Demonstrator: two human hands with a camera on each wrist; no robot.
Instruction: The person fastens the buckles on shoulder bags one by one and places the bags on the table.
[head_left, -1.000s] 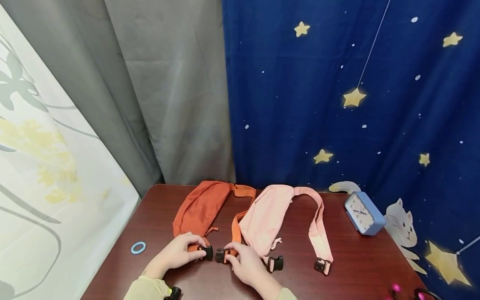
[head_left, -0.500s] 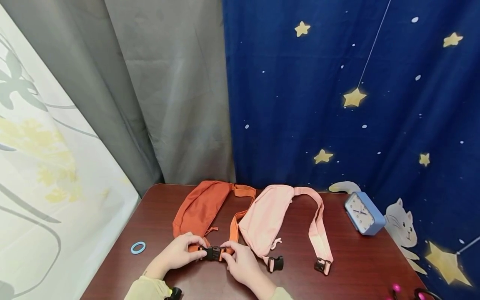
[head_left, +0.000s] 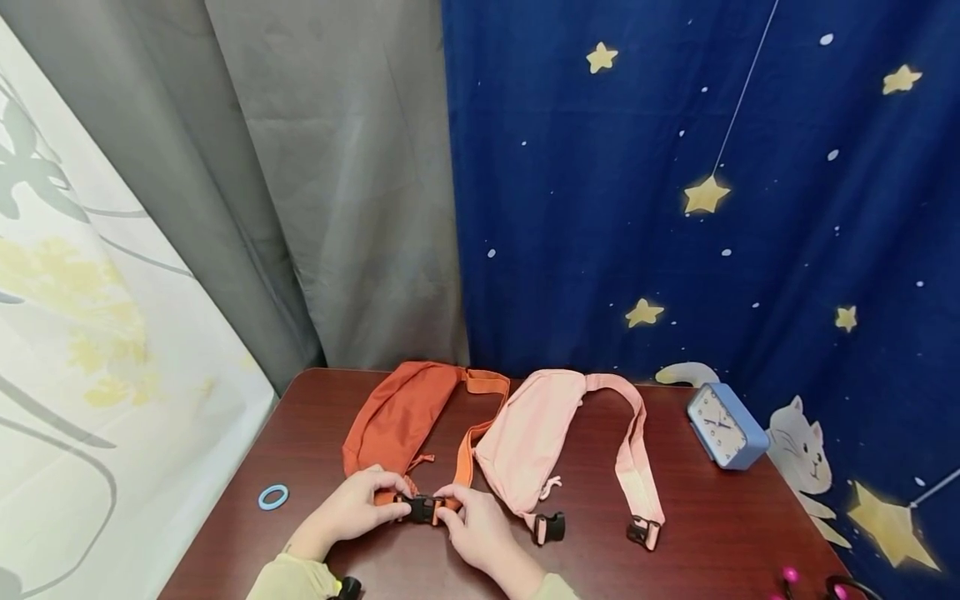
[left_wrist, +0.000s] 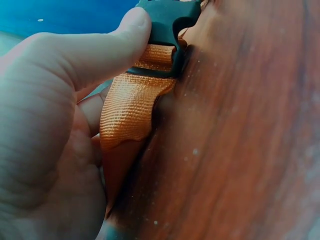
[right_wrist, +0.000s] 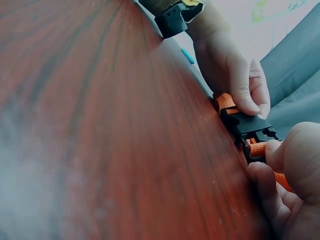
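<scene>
Black buckle [head_left: 423,509] pinched at both ends
Left hand [head_left: 360,507] grips its left end; right hand [head_left: 483,527], its right; the orange bag [head_left: 402,417] lies beyond the buckle.

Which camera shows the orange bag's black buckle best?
The right wrist view: both halves of the black buckle show up close, with fingers at each end. The left wrist view shows only part, cut off by the picture's top edge. The head view shows both halves too, but they look small.
</scene>
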